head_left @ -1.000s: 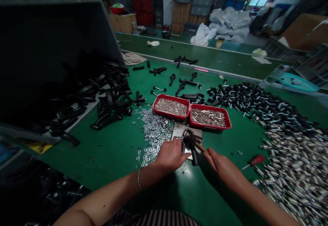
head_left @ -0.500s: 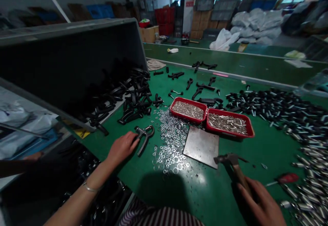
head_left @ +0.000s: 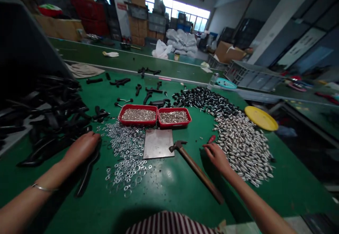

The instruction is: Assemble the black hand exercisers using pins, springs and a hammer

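Observation:
My left hand is curled over a curved black handle on the green table, at the edge of a heap of similar black handles; its fingertips are partly hidden. My right hand holds nothing, its fingers apart just short of a red-handled screwdriver, whose shaft is hidden. Between my hands, a claw hammer lies with its head on the corner of a square metal plate. Loose metal rings are scattered left of the plate.
Two red trays of small metal parts stand behind the plate. To the right lie piles of silver cylinders and black-headed bolts, beside a yellow lid. A large dark bin tips over the heap at left.
My right hand has let go of the hammer, now lying on the table, and moved near the screwdriver. My left hand has shifted closer to the black heap. The view has swung right.

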Demonstrator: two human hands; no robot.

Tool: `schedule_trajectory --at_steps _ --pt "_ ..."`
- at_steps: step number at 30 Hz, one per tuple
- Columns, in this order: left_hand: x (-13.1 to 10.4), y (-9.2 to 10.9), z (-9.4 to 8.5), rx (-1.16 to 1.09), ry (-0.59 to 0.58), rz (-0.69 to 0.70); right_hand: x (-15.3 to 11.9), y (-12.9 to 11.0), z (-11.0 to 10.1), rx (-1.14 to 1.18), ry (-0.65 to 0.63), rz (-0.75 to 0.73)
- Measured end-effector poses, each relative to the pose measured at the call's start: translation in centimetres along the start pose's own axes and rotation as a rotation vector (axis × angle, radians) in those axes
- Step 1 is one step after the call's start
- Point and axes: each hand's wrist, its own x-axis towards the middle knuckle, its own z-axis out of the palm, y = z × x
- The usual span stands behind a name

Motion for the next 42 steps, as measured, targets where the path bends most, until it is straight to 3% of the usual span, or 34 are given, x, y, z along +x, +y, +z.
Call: schedule_trajectory --at_steps 3,5,8,11,14,16,17,19,21,23,25,28,33,42 --pt "-0.8 0.3 -0.6 -0.092 0.012 -0.1 3.4 4.6 -2.2 -0.031 0.056 0.071" --pt "-1.3 1.8 -1.6 -0.225 0.068 -0.177 6.2 7.0 -3.3 -0.026 0.092 0.088" --pt "-1.5 6.4 -3.1 -0.472 0.154 -0.217 10.1 9.2 -4.3 0.016 0.131 0.116" --pt "-0.7 12.8 -4.1 -0.763 0.121 -0.234 12.6 9.7 -4.5 0.119 0.161 0.146" --pt "0.8 19.8 -4.8 -1.092 0.012 -0.22 13.3 7.1 -3.7 0.276 0.148 0.136" --pt "2.0 24.0 -5.0 -1.282 -0.042 -0.174 12.4 3.7 -2.4 0.502 0.046 0.096" --pt "2.6 25.8 -5.1 -1.372 -0.069 -0.157 11.7 1.8 -1.7 0.744 -0.061 0.084" --pt "3.4 28.7 -5.2 -1.542 -0.107 -0.141 10.0 -1.8 -0.1 1.161 -0.204 0.119" --pt "3.6 30.5 -5.1 -1.687 -0.129 -0.137 8.4 -4.6 1.2 1.418 -0.218 0.196" --pt "3.3 31.3 -5.1 -1.777 -0.129 -0.151 7.3 -6.5 2.2 1.56 -0.211 0.264" --pt "2.6 31.5 -5.0 -1.816 -0.124 -0.179 6.5 -7.6 2.8 1.67 -0.289 0.302" --pt "1.5 30.9 -4.9 -1.829 -0.127 -0.219 5.6 -9.1 3.3 1.767 -0.434 0.303" --pt "0.1 29.2 -4.7 -1.862 -0.114 -0.259 4.8 -11.8 4.2 1.776 -0.509 0.258" --pt "-1.0 26.3 -3.8 -1.946 -0.215 -0.222 5.4 -12.6 6.0 1.782 -0.637 0.444"
